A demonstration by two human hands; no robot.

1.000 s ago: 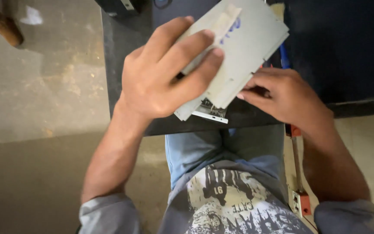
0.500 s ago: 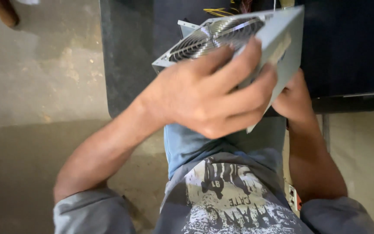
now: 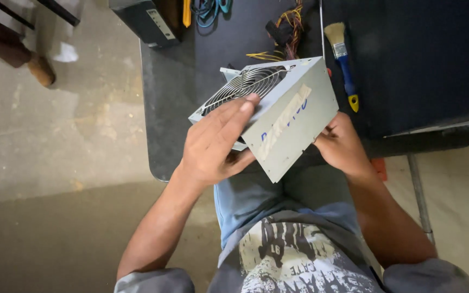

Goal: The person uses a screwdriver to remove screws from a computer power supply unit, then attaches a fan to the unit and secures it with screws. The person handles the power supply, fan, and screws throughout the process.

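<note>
The left hand point(image 3: 213, 146) and right hand point(image 3: 340, 144) each kept a closed grip on the grey metal box-shaped power supply with a wire fan grille point(image 3: 278, 114), tilted above the dark table point(image 3: 169, 108); an inspection step, seemingly; any further turning called for 2 firm hands.

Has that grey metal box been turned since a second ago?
Yes. The grey box has been rolled over above the dark table: its fan grille now faces up instead of a flat panel.

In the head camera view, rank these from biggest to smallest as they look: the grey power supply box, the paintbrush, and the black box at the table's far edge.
1. Grey power supply box, held nearest the camera, which enlarges it.
2. Black box, partly cut off by the frame, so unsure.
3. Paintbrush, about as long as the black box but much thinner.
</note>
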